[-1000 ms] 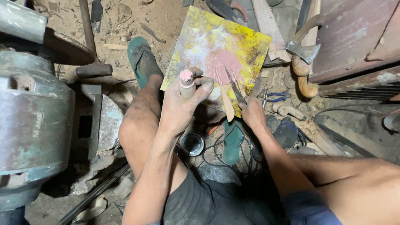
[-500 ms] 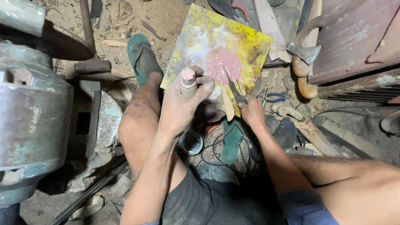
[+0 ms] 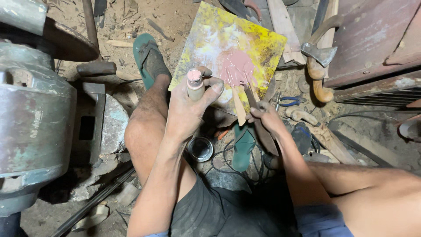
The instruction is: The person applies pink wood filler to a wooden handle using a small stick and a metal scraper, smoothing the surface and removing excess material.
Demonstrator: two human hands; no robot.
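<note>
Hands (image 3: pixel 188 109) at board (image 3: pixel 263 44) edge (clutter close around)

The person wears dark grey shorts (image 3: pixel 219 210) at the lower middle of the frame and green flip-flop sandals (image 3: pixel 149 57), one at upper left. Both arms are bare, with blue short sleeves (image 3: pixel 320 219) at the bottom edge. The left hand (image 3: pixel 188 109) and right hand (image 3: pixel 265 116) are gloveless and dusty.

left hand (image 3: pixel 186 112) grips pink-tipped cylinder (image 3: pixel 194 84) upright | right hand (image 3: pixel 265 116) holds putty knife (image 3: pixel 251 94) in pink paste (image 3: pixel 236 70) on yellow-stained board (image 3: pixel 263 41) | green sandal (image 3: pixel 148 55) on foot
</note>
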